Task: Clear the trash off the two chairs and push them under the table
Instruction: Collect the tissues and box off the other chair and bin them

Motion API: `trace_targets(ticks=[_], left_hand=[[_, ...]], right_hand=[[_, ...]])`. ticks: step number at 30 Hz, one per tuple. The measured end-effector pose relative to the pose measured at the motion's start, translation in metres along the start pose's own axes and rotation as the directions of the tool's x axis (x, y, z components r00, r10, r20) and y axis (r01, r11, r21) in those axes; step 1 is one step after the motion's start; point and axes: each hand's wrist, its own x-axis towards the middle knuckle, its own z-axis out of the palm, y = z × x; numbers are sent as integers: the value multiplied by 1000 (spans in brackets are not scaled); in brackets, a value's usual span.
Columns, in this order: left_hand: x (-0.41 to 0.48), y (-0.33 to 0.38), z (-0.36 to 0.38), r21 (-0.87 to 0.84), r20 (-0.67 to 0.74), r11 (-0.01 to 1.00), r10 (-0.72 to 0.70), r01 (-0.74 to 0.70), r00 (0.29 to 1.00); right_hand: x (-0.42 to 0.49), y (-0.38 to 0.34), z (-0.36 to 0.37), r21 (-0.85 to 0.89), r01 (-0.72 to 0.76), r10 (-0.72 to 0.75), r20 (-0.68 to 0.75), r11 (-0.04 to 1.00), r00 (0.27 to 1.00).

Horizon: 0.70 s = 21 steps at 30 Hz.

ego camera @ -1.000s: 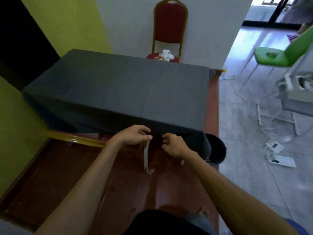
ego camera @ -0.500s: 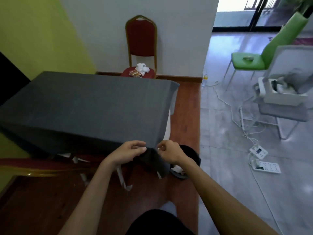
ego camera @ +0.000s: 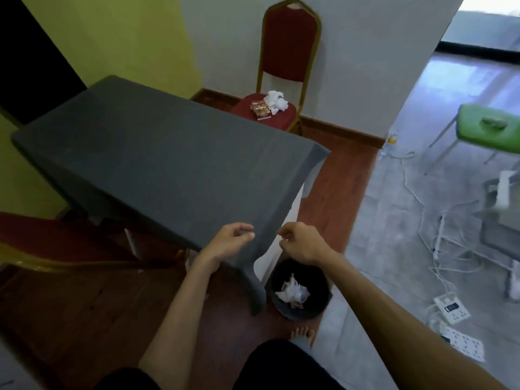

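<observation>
Where the dark grey cloth drapes over it, the table (ego camera: 157,164) fills the middle of the view, one corner hanging down near the person. The far red chair (ego camera: 287,60) with a gold frame stands against the white wall just beyond the table's far edge, its seat not under the table. The near red chair (ego camera: 42,243) shows at the lower left, its gold-framed back beside the table's near-left side. On the grey floor to the right stands a green chair (ego camera: 489,130), with white cables and power strips (ego camera: 451,308) lying near it. A black bin (ego camera: 299,294) sits on the floor just beside the hanging cloth corner, with crumpled white paper inside. The left hand (ego camera: 229,243) rests at the table's near edge, fingertips pinched together on the cloth. The right hand (ego camera: 301,243) hovers above the bin, fingers loosely curled, holding nothing visible. On the far chair's seat lie a crumpled white tissue (ego camera: 277,100) and, touching it, a small brown packet (ego camera: 260,109); its printing is too blurred to read.
</observation>
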Motion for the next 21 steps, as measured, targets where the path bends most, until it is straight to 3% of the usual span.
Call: trace_targets(ticks=[12, 21], left_hand=[[73, 66, 68, 16, 76, 997, -78, 77, 994], [153, 102, 148, -32, 9, 998, -59, 60, 998]], right_hand=[[65, 75, -70, 63, -24, 21, 52, 998, 998], [124, 171, -123, 34, 36, -39, 89, 999, 995]])
